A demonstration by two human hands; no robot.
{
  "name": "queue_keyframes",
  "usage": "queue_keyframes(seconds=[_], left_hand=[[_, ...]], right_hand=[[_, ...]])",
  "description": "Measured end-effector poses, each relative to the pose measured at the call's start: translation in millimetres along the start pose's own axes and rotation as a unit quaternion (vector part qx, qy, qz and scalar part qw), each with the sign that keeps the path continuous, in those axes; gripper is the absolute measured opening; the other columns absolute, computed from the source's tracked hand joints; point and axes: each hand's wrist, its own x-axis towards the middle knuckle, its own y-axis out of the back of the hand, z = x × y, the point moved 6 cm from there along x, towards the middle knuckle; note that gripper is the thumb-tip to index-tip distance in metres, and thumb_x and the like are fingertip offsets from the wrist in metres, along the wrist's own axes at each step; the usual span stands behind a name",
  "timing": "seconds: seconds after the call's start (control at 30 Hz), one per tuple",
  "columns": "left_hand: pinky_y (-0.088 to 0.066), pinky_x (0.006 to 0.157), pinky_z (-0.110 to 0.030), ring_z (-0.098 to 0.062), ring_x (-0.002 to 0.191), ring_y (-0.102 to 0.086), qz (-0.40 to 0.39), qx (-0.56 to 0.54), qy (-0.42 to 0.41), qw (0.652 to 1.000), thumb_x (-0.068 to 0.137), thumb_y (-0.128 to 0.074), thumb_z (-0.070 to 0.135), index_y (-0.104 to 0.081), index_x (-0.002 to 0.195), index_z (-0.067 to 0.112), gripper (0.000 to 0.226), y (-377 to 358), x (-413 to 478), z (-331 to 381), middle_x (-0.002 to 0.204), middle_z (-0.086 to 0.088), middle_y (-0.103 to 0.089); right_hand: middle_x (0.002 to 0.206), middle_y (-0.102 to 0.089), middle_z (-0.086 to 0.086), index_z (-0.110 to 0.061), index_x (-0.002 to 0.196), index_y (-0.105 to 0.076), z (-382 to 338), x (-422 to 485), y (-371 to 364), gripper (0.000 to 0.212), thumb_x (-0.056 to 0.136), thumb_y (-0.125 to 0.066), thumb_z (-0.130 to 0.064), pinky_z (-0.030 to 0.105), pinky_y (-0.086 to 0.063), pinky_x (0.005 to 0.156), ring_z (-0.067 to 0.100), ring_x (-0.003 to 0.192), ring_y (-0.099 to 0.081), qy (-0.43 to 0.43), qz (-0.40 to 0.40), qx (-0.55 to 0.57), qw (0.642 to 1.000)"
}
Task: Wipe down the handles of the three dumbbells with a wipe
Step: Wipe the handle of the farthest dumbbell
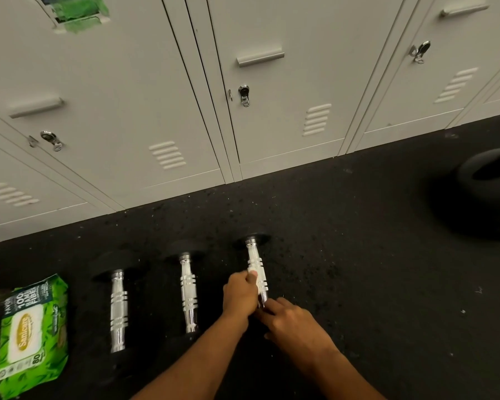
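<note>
Three dumbbells with chrome handles and black ends lie side by side on the dark floor: left dumbbell (118,310), middle dumbbell (188,293), right dumbbell (256,265). My left hand (239,294) presses a small white wipe (252,273) against the middle of the right dumbbell's handle. My right hand (293,321) rests on the near end of that same dumbbell, fingers touching it and hiding the near black end.
A green pack of wipes (31,336) lies on the floor at the far left. Grey lockers (156,96) stand along the back. A black kettlebell (487,192) sits at the right on the black rubber floor (358,255).
</note>
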Motion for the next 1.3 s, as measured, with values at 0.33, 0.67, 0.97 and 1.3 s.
queue_keyframes(seconds=[0.33, 0.67, 0.97, 1.3], left_hand=[[-0.042, 0.071, -0.034, -0.032, 0.098, -0.061, 0.036, -0.01, 0.037, 0.999, 0.102, -0.037, 0.025, -0.064, 0.109, 0.002, 0.037, 13, 33, 31, 0.109, -0.019, -0.065], [-0.049, 0.074, -0.032, -0.025, 0.09, -0.067, -0.025, 0.028, -0.019, 0.999, 0.096, -0.052, 0.028, -0.071, 0.096, 0.012, 0.025, -2, -20, -10, 0.091, -0.009, -0.072], [-0.052, 0.076, -0.03, -0.016, 0.087, -0.065, 0.006, -0.069, -0.003, 0.998, 0.095, -0.055, 0.027, -0.073, 0.104, 0.019, 0.021, 4, -9, -2, 0.091, -0.001, -0.072], [-0.05, 0.088, -0.033, -0.022, 0.101, -0.064, 0.055, -0.076, -0.038, 0.995, 0.097, -0.055, 0.026, -0.069, 0.115, 0.012, 0.027, 22, 25, 29, 0.105, -0.007, -0.072]], right_hand=[[0.144, -0.036, 0.009, -0.019, 0.148, -0.03, 1, 4, -4, 0.055, 0.097, -0.052, -0.021, 0.036, -0.044, 0.092, 0.024, 0.12, -0.041, -0.003, -0.01, -0.018, 1.0], [0.143, -0.038, 0.007, -0.018, 0.144, -0.038, -1, 3, 1, 0.052, 0.095, -0.056, -0.02, 0.037, -0.045, 0.095, 0.024, 0.121, -0.043, -0.01, -0.011, -0.025, 1.0], [0.141, -0.039, 0.004, -0.022, 0.145, -0.036, 0, 1, 1, 0.054, 0.095, -0.056, -0.023, 0.035, -0.046, 0.093, 0.021, 0.119, -0.043, -0.005, 0.002, -0.021, 1.0], [0.143, -0.038, 0.008, -0.02, 0.147, -0.033, -5, 3, 2, 0.056, 0.096, -0.056, -0.022, 0.036, -0.045, 0.095, 0.023, 0.123, -0.042, -0.006, -0.004, -0.035, 0.999]])
